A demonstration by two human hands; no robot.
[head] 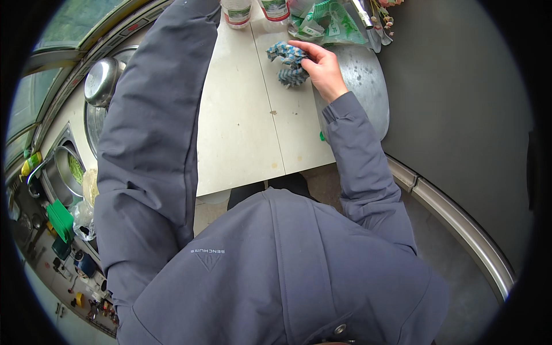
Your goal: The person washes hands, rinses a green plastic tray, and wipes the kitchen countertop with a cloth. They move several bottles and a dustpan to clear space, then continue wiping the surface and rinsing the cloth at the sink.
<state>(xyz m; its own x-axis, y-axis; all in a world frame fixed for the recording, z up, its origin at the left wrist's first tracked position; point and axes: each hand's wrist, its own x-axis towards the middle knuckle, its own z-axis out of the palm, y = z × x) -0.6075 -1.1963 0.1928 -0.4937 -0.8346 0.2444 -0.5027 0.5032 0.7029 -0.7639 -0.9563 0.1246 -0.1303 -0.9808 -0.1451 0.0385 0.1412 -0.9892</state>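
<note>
My right hand (324,69) grips a crumpled blue, grey and white cloth (286,54) between thumb and fingers. The cloth is bunched just above or on the white tabletop (241,116); which of the two I cannot tell. My left arm reaches forward along the table's left side, and its hand is out of view past the top edge. Close to that sleeve (159,86) stands a clear plastic jar (236,15) with a printed label. A second labelled jar (275,10) is beside it, cut off by the frame's top.
A green and clear plastic bag (330,26) lies beyond my right hand. Under my right forearm is a grey rounded board (366,82). A dark panel (453,108) borders the right. Leftward are a metal pot (101,82), a sink with a colander (69,166) and a green cloth (61,220).
</note>
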